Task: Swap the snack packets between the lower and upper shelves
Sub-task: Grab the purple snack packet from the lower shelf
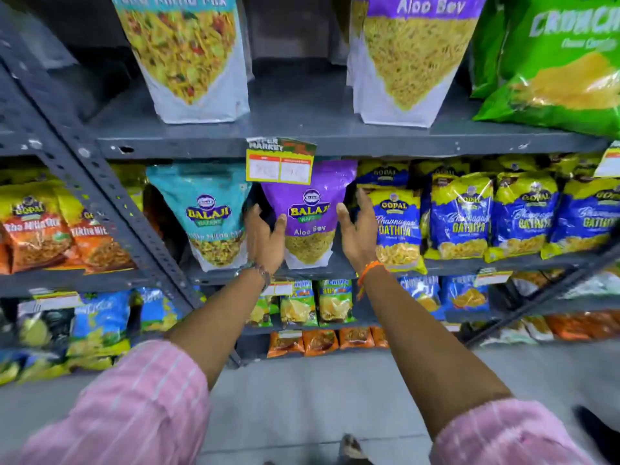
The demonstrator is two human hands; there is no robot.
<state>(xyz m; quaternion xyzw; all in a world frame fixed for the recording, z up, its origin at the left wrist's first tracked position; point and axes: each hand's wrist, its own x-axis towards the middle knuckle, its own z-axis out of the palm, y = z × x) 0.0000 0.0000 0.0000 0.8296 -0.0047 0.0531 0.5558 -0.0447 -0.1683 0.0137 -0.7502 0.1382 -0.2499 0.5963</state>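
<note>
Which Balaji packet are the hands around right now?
The purple Aloo Sev packet on the lower shelf, between left hand and right hand; the teal packet sits beside, untouched.

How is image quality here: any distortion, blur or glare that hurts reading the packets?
Head view: wide-angle bending bows the shelf edge and upright; the purple Aloo Sev packet between both hands reads clearly; price tag figures are smeared; glare streaks the blue Gathiya packets; edges soften.

Snack packets (308, 216) on grey shelves (335, 142)
</note>
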